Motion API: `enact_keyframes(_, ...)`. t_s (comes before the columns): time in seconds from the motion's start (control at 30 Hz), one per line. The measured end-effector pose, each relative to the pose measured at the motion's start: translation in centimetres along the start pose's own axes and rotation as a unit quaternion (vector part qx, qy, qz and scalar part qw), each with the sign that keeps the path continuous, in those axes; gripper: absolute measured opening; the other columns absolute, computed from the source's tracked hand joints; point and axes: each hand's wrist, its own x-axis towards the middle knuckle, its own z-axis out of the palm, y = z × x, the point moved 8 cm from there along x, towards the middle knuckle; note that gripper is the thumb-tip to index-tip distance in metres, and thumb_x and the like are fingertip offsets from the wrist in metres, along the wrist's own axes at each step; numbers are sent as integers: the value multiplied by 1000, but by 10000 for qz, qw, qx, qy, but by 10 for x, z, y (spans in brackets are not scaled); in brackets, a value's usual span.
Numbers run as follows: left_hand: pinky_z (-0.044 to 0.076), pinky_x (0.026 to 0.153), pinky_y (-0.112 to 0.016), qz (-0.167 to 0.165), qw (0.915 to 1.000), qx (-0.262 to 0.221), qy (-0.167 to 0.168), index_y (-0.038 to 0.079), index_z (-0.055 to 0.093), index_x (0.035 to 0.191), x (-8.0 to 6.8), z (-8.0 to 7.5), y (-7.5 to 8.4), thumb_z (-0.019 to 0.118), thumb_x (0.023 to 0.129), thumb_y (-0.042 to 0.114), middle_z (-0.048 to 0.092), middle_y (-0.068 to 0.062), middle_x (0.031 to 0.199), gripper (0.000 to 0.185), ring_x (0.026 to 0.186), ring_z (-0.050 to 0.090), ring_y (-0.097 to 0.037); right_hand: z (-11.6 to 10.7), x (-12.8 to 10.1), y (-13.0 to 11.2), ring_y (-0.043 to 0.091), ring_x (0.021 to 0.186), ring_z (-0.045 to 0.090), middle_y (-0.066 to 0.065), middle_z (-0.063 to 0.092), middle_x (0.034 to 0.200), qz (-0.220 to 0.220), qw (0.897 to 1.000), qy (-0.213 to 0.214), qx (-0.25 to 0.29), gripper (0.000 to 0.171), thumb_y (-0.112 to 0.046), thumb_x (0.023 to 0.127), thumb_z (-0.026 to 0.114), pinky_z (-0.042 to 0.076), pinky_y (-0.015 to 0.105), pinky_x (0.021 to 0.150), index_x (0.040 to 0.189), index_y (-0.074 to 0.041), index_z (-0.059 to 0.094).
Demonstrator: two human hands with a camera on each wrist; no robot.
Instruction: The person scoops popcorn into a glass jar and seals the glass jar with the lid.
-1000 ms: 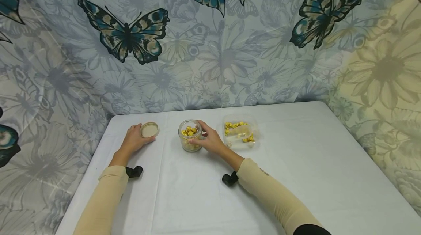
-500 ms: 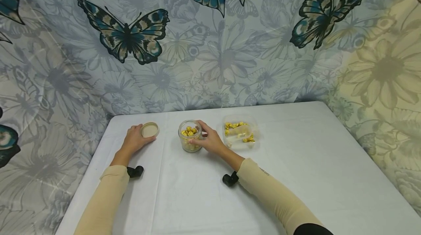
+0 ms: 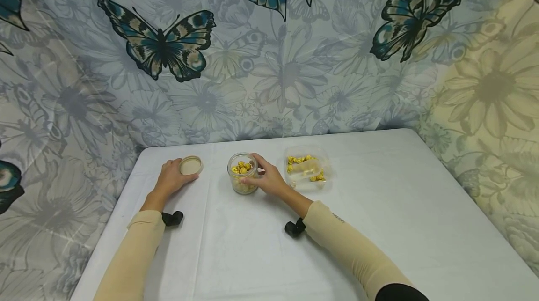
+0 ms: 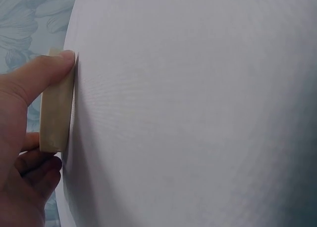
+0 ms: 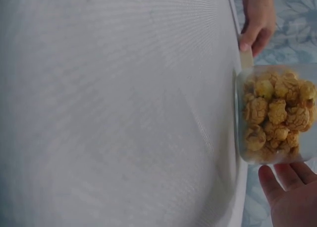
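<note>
On the left of the table, my left hand [image 3: 170, 178] holds a round, pale gold jar lid [image 3: 191, 165] by its edge, the hollow side facing up. The left wrist view has the thumb at one end of the lid [image 4: 58, 108] and fingers at the other. My right hand [image 3: 271, 178] grips a clear glass jar [image 3: 236, 185] from its right side, thumb in front and fingers behind. Caramel popcorn [image 5: 277, 111] fills much of the jar, which stands upright and uncapped on the table.
Right of the jar sits a clear plastic tub [image 3: 324, 156] with some popcorn [image 3: 301, 160] and a pale translucent piece inside. A white cloth covers the table [image 3: 252, 254]. Behind its far edge hangs a butterfly-print fabric [image 3: 290, 81].
</note>
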Motion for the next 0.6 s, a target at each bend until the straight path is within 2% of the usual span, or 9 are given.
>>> enact_keyframes(0.27, 33, 109, -62, -193, 9996, -195, 63, -10, 28, 147, -2, -2, -4, 72, 83, 46, 33, -35, 141, 96, 133, 31, -50, 0, 0, -1, 29, 131, 51, 11, 48, 148, 36, 10000, -5, -31, 78, -29, 83, 79, 46, 47, 106, 149, -18, 39)
enact_keyframes(0.6, 34, 108, -61, 142, 9999, -94, -27, -12, 30, 145, -8, -9, 7, 73, 81, 46, 39, -36, 135, 97, 128, 35, -49, 0, -1, 0, 32, 130, 53, 11, 47, 149, 207, 9998, -13, -62, 82, -31, 82, 80, 45, 47, 107, 150, -18, 37)
